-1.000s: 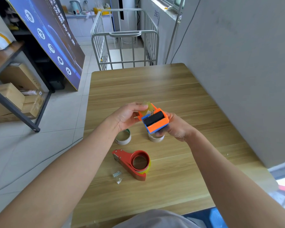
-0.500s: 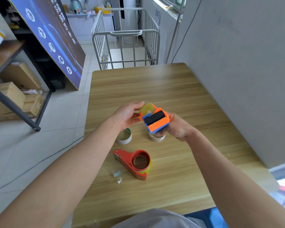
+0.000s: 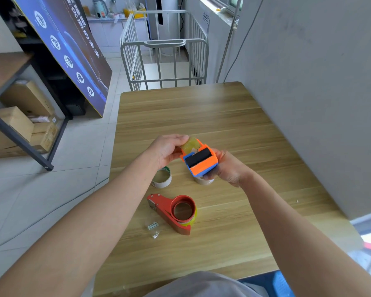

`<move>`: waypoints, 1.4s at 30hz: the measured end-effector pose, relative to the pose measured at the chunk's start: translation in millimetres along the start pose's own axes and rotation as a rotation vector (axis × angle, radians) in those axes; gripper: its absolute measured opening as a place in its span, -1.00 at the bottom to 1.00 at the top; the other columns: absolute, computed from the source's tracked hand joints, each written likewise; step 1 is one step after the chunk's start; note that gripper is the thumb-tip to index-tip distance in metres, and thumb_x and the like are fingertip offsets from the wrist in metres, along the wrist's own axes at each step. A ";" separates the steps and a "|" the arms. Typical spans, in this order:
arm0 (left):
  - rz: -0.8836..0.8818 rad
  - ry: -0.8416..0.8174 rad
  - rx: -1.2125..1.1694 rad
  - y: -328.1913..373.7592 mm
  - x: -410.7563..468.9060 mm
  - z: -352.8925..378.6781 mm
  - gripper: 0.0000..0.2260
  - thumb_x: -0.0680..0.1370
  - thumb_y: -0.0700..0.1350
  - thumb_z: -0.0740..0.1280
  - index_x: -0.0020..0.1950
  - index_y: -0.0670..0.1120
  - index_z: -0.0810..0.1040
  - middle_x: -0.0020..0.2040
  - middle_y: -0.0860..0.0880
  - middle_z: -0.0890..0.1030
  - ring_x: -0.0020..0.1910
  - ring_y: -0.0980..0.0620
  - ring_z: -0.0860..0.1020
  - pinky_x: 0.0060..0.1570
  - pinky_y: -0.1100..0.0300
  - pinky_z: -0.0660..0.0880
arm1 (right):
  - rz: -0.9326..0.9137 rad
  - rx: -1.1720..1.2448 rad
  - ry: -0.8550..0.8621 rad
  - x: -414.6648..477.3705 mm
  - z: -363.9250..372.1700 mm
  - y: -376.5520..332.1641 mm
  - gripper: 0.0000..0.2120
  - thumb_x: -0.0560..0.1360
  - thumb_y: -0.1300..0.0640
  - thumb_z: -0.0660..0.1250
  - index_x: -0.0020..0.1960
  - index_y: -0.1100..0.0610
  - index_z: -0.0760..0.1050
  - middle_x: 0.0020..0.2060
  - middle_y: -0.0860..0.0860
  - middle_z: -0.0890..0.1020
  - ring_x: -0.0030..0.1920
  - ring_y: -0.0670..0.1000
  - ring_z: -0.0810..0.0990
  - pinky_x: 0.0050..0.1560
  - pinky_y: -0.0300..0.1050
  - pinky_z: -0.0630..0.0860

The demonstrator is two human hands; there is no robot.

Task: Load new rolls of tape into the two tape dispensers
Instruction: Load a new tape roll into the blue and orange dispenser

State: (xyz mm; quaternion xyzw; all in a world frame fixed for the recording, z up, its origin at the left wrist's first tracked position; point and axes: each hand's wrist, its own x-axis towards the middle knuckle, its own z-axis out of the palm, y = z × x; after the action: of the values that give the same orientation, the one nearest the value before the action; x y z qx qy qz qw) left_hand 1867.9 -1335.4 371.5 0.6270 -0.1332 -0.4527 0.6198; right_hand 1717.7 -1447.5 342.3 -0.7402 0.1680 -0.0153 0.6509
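An orange and blue tape dispenser with a black roller is held above the wooden table. My right hand grips it from below and behind. My left hand pinches the yellowish clear tape roll at the dispenser's far end. On the table nearer to me lies a red tape dispenser with a yellowish roll seated in its ring. A white-cored roll lies under my left wrist. Another pale roll sits under the held dispenser, mostly hidden.
A small crumpled bit of clear wrapper lies left of the red dispenser. A grey wall borders the table's right side. Beyond the far edge stands a metal cage trolley; shelving with cartons is at left.
Both hands and the orange dispenser stay nearly in place. My left fingers have shifted slightly on the yellowish roll.
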 end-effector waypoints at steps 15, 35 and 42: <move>0.225 0.046 0.413 -7.2 -1.3 10.6 -0.78 0.54 -0.32 0.24 0.12 -0.19 0.60 0.04 -0.12 0.61 0.04 0.04 0.52 0.15 0.21 0.46 | 0.067 0.009 0.041 -1.8 -4.6 10.2 -0.46 0.19 0.62 0.26 -0.16 0.02 0.61 -0.36 -0.11 0.64 -0.30 -0.15 0.61 -0.29 -0.24 0.54; 0.106 0.156 0.336 -8.1 4.4 1.1 -0.88 0.46 -0.30 0.37 -0.26 -0.14 0.60 -0.24 -0.08 0.61 -0.21 0.01 0.56 0.09 0.07 0.56 | 0.129 -0.016 -0.007 1.3 -5.9 14.5 -0.46 0.21 0.59 0.27 -0.16 -0.02 0.65 -0.32 -0.10 0.67 -0.27 -0.15 0.62 -0.26 -0.19 0.57; 0.085 0.105 0.297 -13.6 7.1 -1.5 -0.84 0.50 -0.26 0.33 0.07 -0.24 0.59 -0.05 -0.12 0.63 -0.01 -0.01 0.57 0.11 0.18 0.51 | 0.131 -0.022 0.022 1.9 -5.3 11.3 -0.44 0.21 0.60 0.26 -0.19 -0.04 0.64 -0.32 -0.07 0.64 -0.29 -0.13 0.60 -0.26 -0.22 0.55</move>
State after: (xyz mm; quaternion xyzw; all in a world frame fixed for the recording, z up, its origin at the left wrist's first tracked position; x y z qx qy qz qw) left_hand 1867.7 -1336.9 356.2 0.7283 -0.1925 -0.3678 0.5451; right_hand 1715.6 -1454.2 331.8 -0.7344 0.2234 0.0207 0.6405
